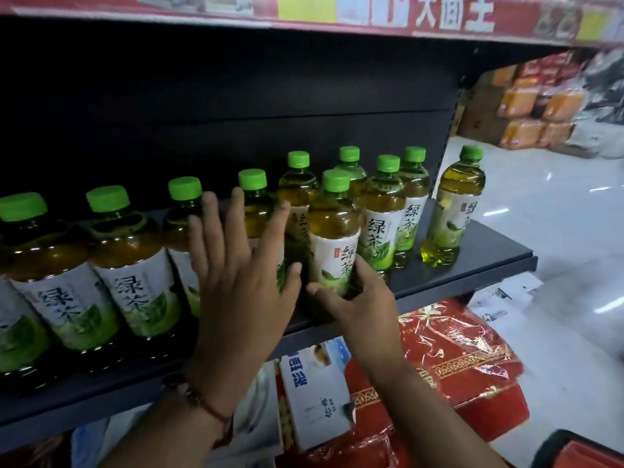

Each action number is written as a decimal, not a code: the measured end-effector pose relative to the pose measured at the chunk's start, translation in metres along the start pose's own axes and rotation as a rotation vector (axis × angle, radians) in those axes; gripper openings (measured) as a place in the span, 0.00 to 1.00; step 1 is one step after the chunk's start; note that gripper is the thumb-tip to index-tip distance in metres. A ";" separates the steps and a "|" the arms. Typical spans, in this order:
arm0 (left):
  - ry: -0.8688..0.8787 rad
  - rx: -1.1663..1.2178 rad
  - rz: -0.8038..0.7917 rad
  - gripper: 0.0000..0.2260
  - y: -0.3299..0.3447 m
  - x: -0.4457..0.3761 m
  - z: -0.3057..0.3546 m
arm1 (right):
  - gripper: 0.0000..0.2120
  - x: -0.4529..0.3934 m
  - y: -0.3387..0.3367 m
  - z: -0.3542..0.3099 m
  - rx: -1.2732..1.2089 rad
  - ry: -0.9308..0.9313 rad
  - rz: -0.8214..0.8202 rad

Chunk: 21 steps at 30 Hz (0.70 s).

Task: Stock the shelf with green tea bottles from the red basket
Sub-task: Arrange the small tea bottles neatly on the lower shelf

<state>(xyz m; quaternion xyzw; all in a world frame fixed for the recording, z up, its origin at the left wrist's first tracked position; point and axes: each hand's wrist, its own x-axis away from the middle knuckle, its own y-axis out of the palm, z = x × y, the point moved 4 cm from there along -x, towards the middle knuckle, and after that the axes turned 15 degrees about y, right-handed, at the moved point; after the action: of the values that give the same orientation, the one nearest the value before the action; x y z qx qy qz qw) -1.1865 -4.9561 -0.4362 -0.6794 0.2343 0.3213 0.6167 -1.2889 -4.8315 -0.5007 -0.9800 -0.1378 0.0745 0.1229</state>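
Observation:
Several green tea bottles with green caps stand on the dark shelf (479,265). My right hand (358,298) grips the base of one bottle (332,238) standing near the shelf's front edge. My left hand (236,275) has its fingers spread and straight, against the bottles just left of it, such as the one with cap (252,180). One bottle (452,211) stands alone at the shelf's right end. The corner of the red basket (584,450) shows at the bottom right.
Below the shelf lie red wrapped gift packs (466,359) and a white and blue box (317,393). A red sign strip (439,15) runs above. Stacked orange and red packages (540,106) sit across the pale aisle floor (557,204).

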 end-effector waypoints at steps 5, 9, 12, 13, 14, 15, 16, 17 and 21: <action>0.009 0.005 0.006 0.28 0.004 -0.001 0.001 | 0.23 0.002 -0.006 0.001 -0.016 0.000 0.013; 0.045 0.152 0.063 0.28 -0.007 0.005 0.009 | 0.24 0.011 -0.013 -0.001 0.030 -0.060 -0.002; -0.024 0.391 0.036 0.31 -0.016 0.010 0.020 | 0.28 0.021 -0.013 -0.006 0.148 -0.138 -0.014; -0.110 0.563 0.030 0.31 -0.016 0.013 0.021 | 0.30 0.023 -0.012 -0.007 0.185 -0.144 -0.026; -0.191 0.721 0.032 0.31 -0.014 0.017 0.022 | 0.32 0.026 -0.011 -0.010 0.218 -0.147 -0.055; -0.257 0.824 0.042 0.31 -0.013 0.021 0.020 | 0.32 0.029 -0.011 -0.013 0.244 -0.148 -0.105; -0.296 0.877 0.053 0.30 -0.012 0.023 0.018 | 0.31 0.030 -0.012 -0.017 0.249 -0.145 -0.178; -0.322 0.908 0.062 0.29 -0.012 0.026 0.015 | 0.29 0.031 -0.015 -0.022 0.223 -0.134 -0.259; -0.394 0.985 0.112 0.27 -0.015 0.033 0.007 | 0.14 0.010 -0.034 -0.056 -0.134 0.000 -0.220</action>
<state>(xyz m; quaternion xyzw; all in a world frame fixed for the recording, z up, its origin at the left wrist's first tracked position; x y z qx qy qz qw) -1.1542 -4.9448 -0.4496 -0.2228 0.2732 0.3273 0.8767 -1.2777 -4.8095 -0.4398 -0.9649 -0.2493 0.0511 0.0647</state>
